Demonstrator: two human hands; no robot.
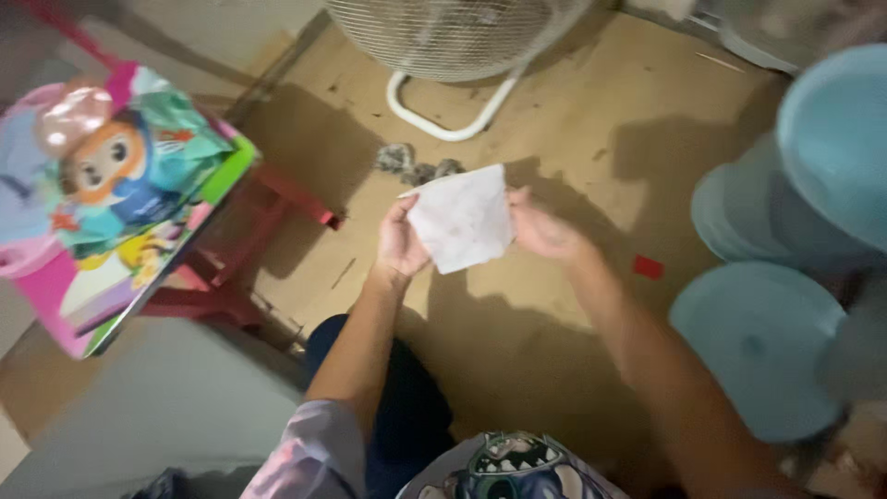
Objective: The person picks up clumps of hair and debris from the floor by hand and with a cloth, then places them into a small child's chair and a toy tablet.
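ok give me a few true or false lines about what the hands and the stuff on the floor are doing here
1. Both hands hold one white cloth. True: the left hand grips its left edge, the right hand its right edge.
2. The cloth lies flat on the floor. False: it is held up above the brown floor.
3. A fan with a white base stands beyond the hands. True.
4. The stool with the cartoon picture is on the right. False: it is on the left.
5. Pale blue tubs sit on the right. True.
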